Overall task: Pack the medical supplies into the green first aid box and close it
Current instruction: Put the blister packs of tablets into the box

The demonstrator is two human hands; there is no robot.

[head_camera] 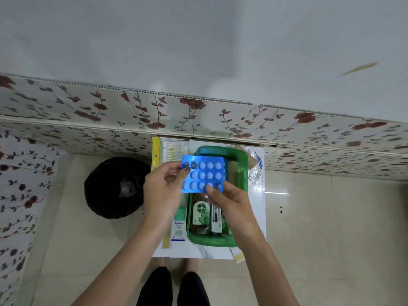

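Both hands hold a blue blister pack of white tablets (204, 175) flat above the open green first aid box (241, 171). My left hand (162, 193) pinches its upper left corner; my right hand (229, 200) grips its lower right edge. Inside the box lie a brown Dettol bottle (200, 214) and a white tube carton (216, 219). The box stands on a small white table (258, 195). Left of the box lies a white and green Optibex carton (178, 226).
A packet of cotton buds (171, 151) with a yellow edge lies at the table's back left. Foil wrapping (255, 171) sits right of the box. A black round bin (114, 187) stands on the tiled floor at left. A floral wall runs behind.
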